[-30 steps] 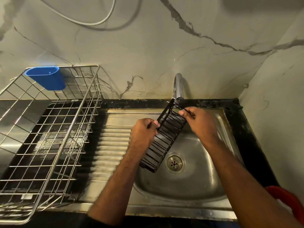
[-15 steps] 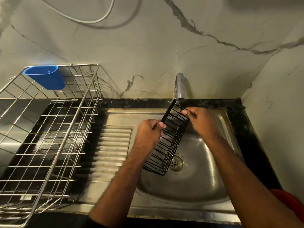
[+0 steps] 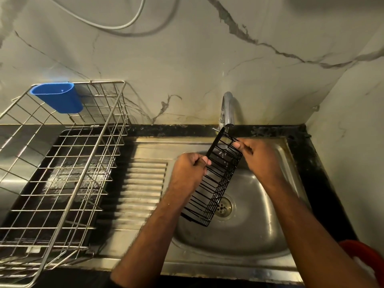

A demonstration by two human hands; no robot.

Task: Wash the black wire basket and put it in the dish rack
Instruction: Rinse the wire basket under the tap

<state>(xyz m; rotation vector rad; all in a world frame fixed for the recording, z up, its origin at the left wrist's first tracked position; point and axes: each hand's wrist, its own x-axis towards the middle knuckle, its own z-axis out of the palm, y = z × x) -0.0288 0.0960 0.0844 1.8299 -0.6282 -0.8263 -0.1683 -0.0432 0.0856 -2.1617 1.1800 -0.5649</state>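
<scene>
Black wire basket (image 3: 216, 181): long, narrow, held tilted over the sink bowl (image 3: 255, 229), its upper end just under the tap spout (image 3: 227, 113), its lower end above the drain (image 3: 223, 206). We see a thin stream of water falling from the spout onto the upper end.

Left hand (image 3: 188, 173): fingers curled round the basket's long left rim near the middle, thumb pressed on the wire.

Right hand (image 3: 259, 156): fingertips pinching the wires at the basket's upper right corner.

Dish rack (image 3: 68, 173): silver wire, standing well to the left of the bowl on a dark wet tray (image 3: 68, 183). We see nothing lying in it. A blue plastic cup (image 3: 58, 96) hangs on its far rim.

Draining board (image 3: 143, 183): ribbed steel, between the rack and the bowl.

Wall (image 3: 187, 59): pale marble with dark veins; a white cable (image 3: 116, 26) loops across its top.

Counter edge (image 3: 311, 163): black, worn, running round the sink.

Red object (image 3: 365, 256): at the lower right edge, partly cut off; we cannot tell what it is.

Writing: we can read no brand, label or lettering on any item. A small pale tag sits at the near end of the tray, too blurred to read.
</scene>
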